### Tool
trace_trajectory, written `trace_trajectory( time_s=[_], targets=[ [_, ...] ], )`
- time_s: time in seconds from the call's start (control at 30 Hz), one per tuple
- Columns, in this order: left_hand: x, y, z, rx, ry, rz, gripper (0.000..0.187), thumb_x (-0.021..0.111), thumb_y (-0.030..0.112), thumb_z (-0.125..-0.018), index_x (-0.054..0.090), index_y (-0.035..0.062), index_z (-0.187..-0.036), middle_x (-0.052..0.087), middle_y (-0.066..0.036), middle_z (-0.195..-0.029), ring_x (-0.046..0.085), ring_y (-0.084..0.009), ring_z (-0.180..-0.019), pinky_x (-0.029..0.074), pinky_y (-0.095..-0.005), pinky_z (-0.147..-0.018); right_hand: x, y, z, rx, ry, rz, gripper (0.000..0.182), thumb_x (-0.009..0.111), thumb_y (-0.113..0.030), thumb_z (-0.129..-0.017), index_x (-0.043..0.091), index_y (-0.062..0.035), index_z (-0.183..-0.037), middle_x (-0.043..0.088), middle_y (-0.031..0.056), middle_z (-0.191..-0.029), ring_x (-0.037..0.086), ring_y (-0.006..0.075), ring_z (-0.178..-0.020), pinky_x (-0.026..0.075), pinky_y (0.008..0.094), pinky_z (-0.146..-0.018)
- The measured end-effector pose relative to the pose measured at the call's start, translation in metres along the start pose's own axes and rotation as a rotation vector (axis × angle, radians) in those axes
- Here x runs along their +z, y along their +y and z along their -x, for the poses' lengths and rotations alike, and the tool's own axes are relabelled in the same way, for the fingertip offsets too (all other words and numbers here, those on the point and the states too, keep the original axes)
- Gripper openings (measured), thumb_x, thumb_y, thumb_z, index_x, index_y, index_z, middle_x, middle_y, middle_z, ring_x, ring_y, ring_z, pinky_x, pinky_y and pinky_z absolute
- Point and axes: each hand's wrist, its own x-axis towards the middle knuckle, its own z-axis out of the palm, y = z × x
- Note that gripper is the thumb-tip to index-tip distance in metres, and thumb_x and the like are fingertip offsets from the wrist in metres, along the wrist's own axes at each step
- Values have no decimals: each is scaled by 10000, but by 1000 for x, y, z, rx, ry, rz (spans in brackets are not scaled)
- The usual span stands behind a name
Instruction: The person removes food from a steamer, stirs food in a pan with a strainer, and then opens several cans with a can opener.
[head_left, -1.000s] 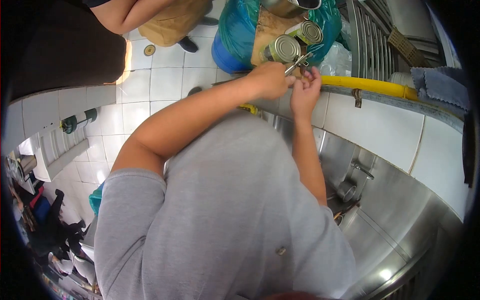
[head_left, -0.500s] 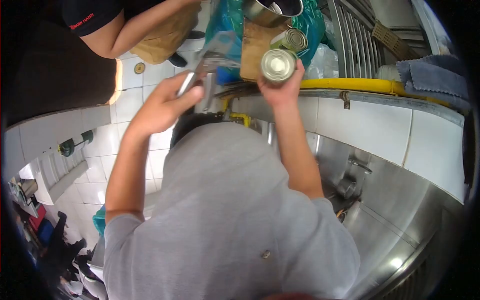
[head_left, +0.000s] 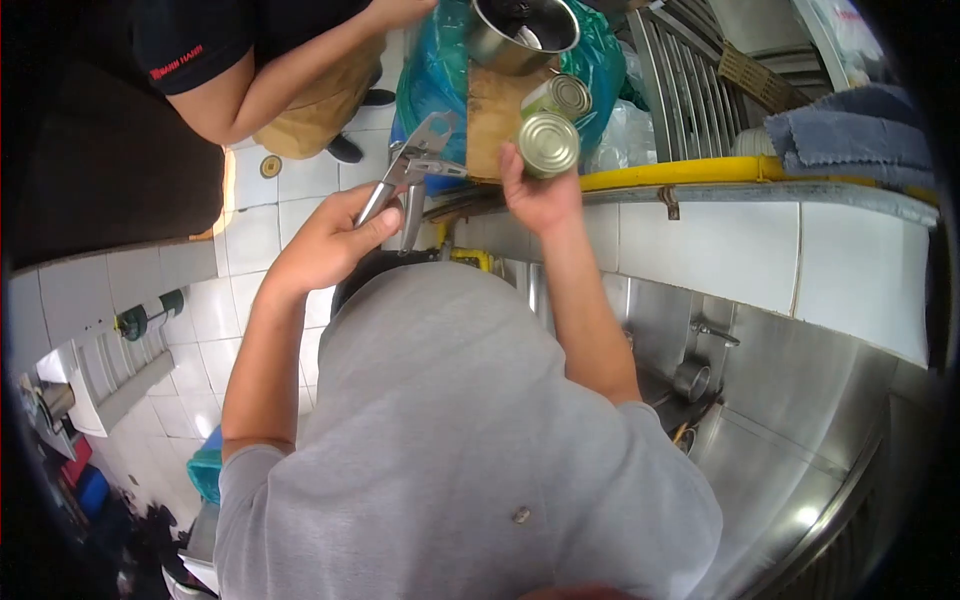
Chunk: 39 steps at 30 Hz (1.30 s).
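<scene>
My left hand [head_left: 325, 240] is shut on the handles of a metal can opener [head_left: 412, 172], held up left of the counter edge with its jaws apart. My right hand [head_left: 540, 195] grips a silver tin can [head_left: 548, 143] from below, its flat end turned towards me, just above the yellow pipe [head_left: 700, 172]. A second can [head_left: 566, 96] lies on its side on a wooden board [head_left: 490, 120] behind it. The two hands are apart, and the opener does not touch the can.
A steel pot [head_left: 520, 30] stands on the board over a blue-green bag [head_left: 430, 70]. Another person in a black shirt [head_left: 200, 50] leans in at top left. A grey cloth [head_left: 850, 130] lies at right; a steel sink [head_left: 760, 430] is below.
A second ago both hands met at the can with the opener on it. My left hand has since pulled the opener away to the left, and my right hand has lifted the can.
</scene>
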Motion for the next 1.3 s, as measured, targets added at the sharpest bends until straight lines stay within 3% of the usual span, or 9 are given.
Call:
trace_trajectory(
  time_s=[0.2,0.27,0.47,0.53,0.7,0.93,1.1,1.2,1.3],
  targets=[
    [15,-1,-25,-47,-127,7,439,608,359,-1101,649,-32,-1296,677,-32,-960,625,-139,-943,515,-344,-916,-10,2,-26,-57,-95,-88,525,570,-538,-1008,725,-57,-1152,730,139,-1044,737,342,-932,690,367,-701],
    [19,-8,-31,-61,-157,-14,440,609,356,-1100,646,-31,-1306,677,-40,-973,634,-144,-945,527,-346,-916,-17,2,-23,-59,1,-104,499,522,-493,-1046,700,-41,-1160,730,129,-1010,744,316,-910,650,328,-597],
    [43,-9,-58,-49,-187,60,469,584,368,-1110,614,-5,-1393,669,-43,-1050,637,-147,-1006,552,-348,-933,-65,-4,14,-94,103,525,508,417,-450,-1124,626,5,-1209,715,117,-945,710,223,-775,495,260,-510],
    [51,-9,-78,-67,-221,18,435,589,349,-1105,630,7,-1370,671,-32,-1023,628,-136,-975,540,-331,-896,-65,2,28,-547,304,821,537,405,-473,-1129,624,13,-1191,706,103,-926,682,194,-737,513,276,-562],
    [93,16,-133,-46,-371,-284,351,605,273,-1070,680,-33,-1225,671,-49,-860,621,-136,-839,510,-342,-772,-59,14,63,-688,238,1049,472,472,-426,-1116,619,12,-1213,706,92,-926,688,173,-766,534,301,-629],
    [118,21,-181,-123,-403,-467,310,608,252,-1064,710,-22,-1170,737,-110,-939,656,-189,-871,525,-394,-815,-59,36,75,-693,251,1168,273,547,-197,-1065,638,16,-1208,728,97,-969,713,176,-824,554,310,-676],
    [122,5,-199,-138,-446,-467,298,641,265,-1053,725,-1,-1160,737,-96,-941,643,-180,-873,516,-369,-811,-64,39,57,-722,198,1190,234,547,-148,-1061,657,27,-1171,736,91,-946,715,170,-806,573,320,-696],
    [123,3,-204,-179,-459,-506,384,625,356,-1066,725,-10,-1124,738,-98,-934,635,-180,-865,512,-370,-815,-61,38,56,-752,198,1198,217,548,-123,-1059,668,34,-1149,737,92,-922,713,166,-787,579,323,-702],
    [124,7,-197,-232,-500,-479,623,510,563,-1090,722,-22,-1053,734,-101,-903,655,-188,-794,533,-369,-718,-51,37,62,-731,172,1222,206,558,-115,-1059,675,41,-1125,738,94,-917,710,160,-782,577,320,-704]
  ],
)
